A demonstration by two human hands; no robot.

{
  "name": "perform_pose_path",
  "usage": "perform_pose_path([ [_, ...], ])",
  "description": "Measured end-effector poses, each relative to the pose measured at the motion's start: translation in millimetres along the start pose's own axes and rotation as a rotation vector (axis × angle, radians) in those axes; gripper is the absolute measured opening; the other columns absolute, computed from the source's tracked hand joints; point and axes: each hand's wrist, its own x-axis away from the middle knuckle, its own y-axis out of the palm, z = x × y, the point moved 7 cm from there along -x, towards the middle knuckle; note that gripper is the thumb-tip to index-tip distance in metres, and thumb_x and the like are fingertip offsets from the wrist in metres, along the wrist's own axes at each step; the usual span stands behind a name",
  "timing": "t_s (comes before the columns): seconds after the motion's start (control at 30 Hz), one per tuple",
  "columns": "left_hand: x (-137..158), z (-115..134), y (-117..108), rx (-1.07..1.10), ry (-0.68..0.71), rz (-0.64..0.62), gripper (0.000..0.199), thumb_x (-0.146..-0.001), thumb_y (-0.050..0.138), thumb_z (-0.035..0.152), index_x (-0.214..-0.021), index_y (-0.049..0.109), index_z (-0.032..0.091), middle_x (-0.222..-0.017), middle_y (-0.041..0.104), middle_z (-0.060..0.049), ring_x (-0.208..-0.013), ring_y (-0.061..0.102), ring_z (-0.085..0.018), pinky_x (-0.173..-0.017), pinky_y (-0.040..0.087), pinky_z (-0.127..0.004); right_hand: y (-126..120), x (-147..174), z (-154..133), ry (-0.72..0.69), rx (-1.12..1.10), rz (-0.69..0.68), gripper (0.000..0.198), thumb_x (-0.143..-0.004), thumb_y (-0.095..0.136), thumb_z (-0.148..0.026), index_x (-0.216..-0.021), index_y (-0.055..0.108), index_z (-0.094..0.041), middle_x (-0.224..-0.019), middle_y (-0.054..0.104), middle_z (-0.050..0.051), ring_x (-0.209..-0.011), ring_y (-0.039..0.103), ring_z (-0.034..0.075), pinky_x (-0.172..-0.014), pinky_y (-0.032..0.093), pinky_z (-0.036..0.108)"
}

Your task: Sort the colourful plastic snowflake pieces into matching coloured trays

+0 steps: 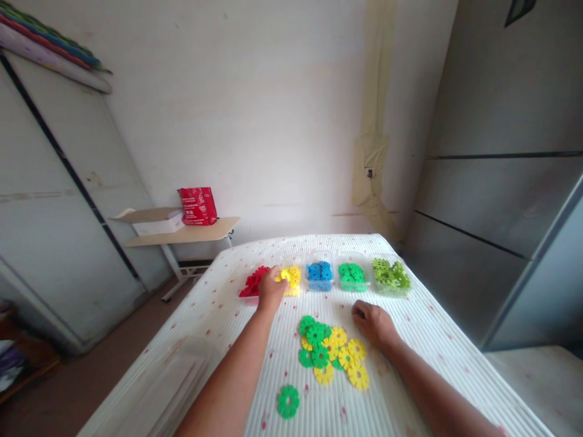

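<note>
Yellow discs (359,376): where do they lie on the table (437,364)?

Midway between its edges, mixed with green discs (315,332) in a loose, overlapping pile; one green disc (283,402) lies alone, apart from the pile and closer to the near edge.

And the hands?

The left hand (271,291) is out towards the far edge, thumb and fingers pinching what looks like one yellow disc (285,275), right at the yellow pieces (295,277); the right hand (374,321) is just beside the pile, on the right-edge side, fingers curled inward; I cannot tell whether they close on anything.

What runs along the far edge?

A row of clear boxes (320,286); from the left edge across, they hold red pieces (254,281), the yellow ones, blue pieces (319,271), green pieces (351,273) and lime pieces (390,274).

Anything by the left edge?

A clear plastic container (200,351), near the near left corner; the left forearm (237,364) partly hides it.
</note>
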Motion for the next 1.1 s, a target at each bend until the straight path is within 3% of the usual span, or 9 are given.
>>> perform_pose_path([
  [0.1, 20, -10, -1, -0.126, 0.051, -0.046, 0.03, -0.064, 0.058, 0.01, -0.093, 0.066, 0.016, -0.078, 0.069, -0.003, -0.072, 0.064, -0.015, -0.063, 0.049, -0.023, 0, 0, 0, 0.009, 0.003, -0.004, 0.015, -0.075, 0.044, -0.017, -0.072, 0.058, -0.021, -0.068, 0.062, 0.0, -0.063, 0.053, 0.012, -0.056, 0.028, 0.02],
  [0.2, 52, -22, -4, -0.236, 0.099, -0.124, 0.019, -0.069, 0.052, 0.012, -0.078, 0.067, 0.018, -0.07, 0.067, 0.0, -0.07, 0.063, -0.014, -0.063, 0.047, -0.022, 0, 0, -1, 0.015, 0.013, -0.007, 0.014, -0.075, 0.045, -0.017, -0.072, 0.059, -0.021, -0.069, 0.062, 0.0, -0.063, 0.052, 0.012, -0.056, 0.027, 0.021],
  [0.37, 89, -42, -16, -0.39, 0.156, -0.181, 0.02, -0.066, 0.049, 0.004, -0.065, 0.064, 0.018, -0.066, 0.066, 0.001, -0.067, 0.06, -0.013, -0.067, 0.044, -0.022, -2, 2, -4, 0.029, 0.035, -0.015, 0.015, -0.075, 0.046, -0.016, -0.072, 0.059, -0.021, -0.07, 0.063, 0.0, -0.064, 0.052, 0.012, -0.056, 0.026, 0.022],
  [0.6, 92, -49, -20, -0.463, 0.204, -0.147, 0.02, -0.072, 0.047, 0.006, -0.074, 0.064, 0.017, -0.075, 0.067, -0.002, -0.073, 0.06, -0.013, -0.072, 0.043, -0.024, -4, 2, -22, 0.039, -0.013, -0.031, 0.018, -0.082, 0.046, -0.027, -0.08, 0.063, -0.02, -0.08, 0.065, 0.003, -0.069, 0.057, 0.014, -0.06, 0.034, 0.022],
  [0.7, 92, -51, -19, -0.476, 0.204, -0.138, 0.02, -0.072, 0.048, 0.005, -0.076, 0.064, 0.016, -0.078, 0.068, -0.004, -0.075, 0.06, -0.014, -0.073, 0.043, -0.024, -1, 3, -49, -0.091, -0.12, -0.048, 0.024, -0.083, 0.047, -0.034, -0.088, 0.065, -0.019, -0.091, 0.064, 0.007, -0.083, 0.059, 0.017, -0.072, 0.04, 0.025],
  [0.83, 92, -51, -19, -0.486, 0.21, -0.137, 0.02, -0.073, 0.048, 0.006, -0.077, 0.064, 0.016, -0.079, 0.067, -0.003, -0.076, 0.06, -0.013, -0.073, 0.043, -0.024, 8, 10, -86, -0.274, -0.189, -0.075, 0.03, -0.081, 0.052, -0.038, -0.098, 0.067, -0.018, -0.106, 0.062, 0.011, -0.102, 0.053, 0.022, -0.086, 0.039, 0.031],
  [0.97, 93, -51, -19, -0.49, 0.213, -0.136, 0.02, -0.073, 0.047, 0.006, -0.077, 0.063, 0.017, -0.079, 0.067, -0.003, -0.076, 0.06, -0.013, -0.073, 0.043, -0.023, 19, 14, -100, -0.265, -0.111, -0.166, 0.035, -0.076, 0.058, -0.042, -0.105, 0.066, -0.022, -0.13, 0.05, 0.011, -0.115, 0.044, 0.028, -0.09, 0.036, 0.04],
  [1.1, 93, -51, -19, -0.483, 0.211, -0.131, 0.02, -0.073, 0.048, 0.006, -0.077, 0.063, 0.017, -0.078, 0.067, -0.003, -0.075, 0.06, -0.013, -0.073, 0.043, -0.023, 23, 17, -105, -0.261, -0.072, -0.212, 0.033, -0.073, 0.061, -0.035, -0.105, 0.065, -0.025, -0.131, 0.05, 0.008, -0.117, 0.042, 0.027, -0.092, 0.034, 0.04],
])
